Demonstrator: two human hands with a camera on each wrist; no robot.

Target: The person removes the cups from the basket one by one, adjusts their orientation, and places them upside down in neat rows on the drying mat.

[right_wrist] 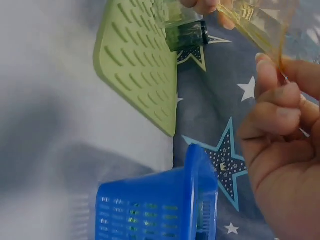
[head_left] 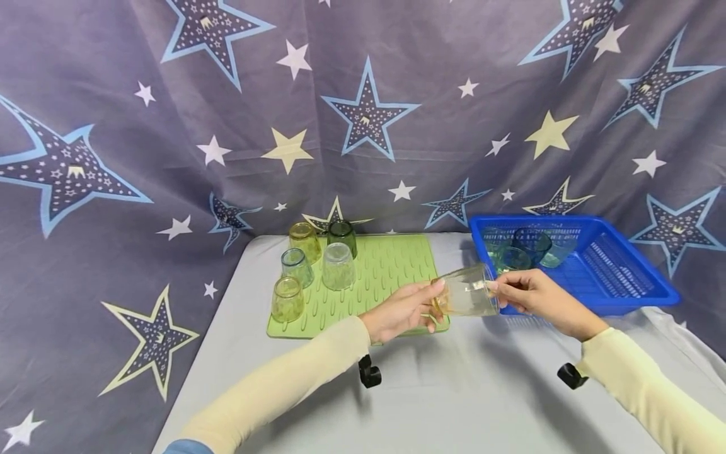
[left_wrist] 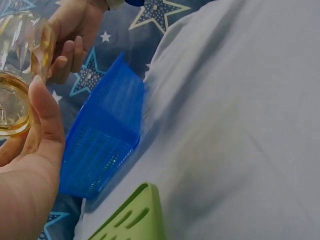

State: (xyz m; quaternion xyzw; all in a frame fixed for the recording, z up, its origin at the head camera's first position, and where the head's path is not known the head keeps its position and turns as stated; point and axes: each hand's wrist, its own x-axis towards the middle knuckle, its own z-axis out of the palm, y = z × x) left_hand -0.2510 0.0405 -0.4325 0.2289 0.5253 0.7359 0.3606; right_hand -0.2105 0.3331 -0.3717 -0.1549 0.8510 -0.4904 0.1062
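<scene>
Between curled fingers (right_wrist: 275, 110), a sideways, pale-amber glass tumbler (head_left: 466, 293), left hand (head_left: 403, 310) gripping its narrower end, right hand (head_left: 539, 299) pinching its wide rim.

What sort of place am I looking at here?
Probably a makeshift tabletop workspace, though I can't be sure: a starry curtain hangs behind a cloth-covered table with a green mat on it.
</scene>
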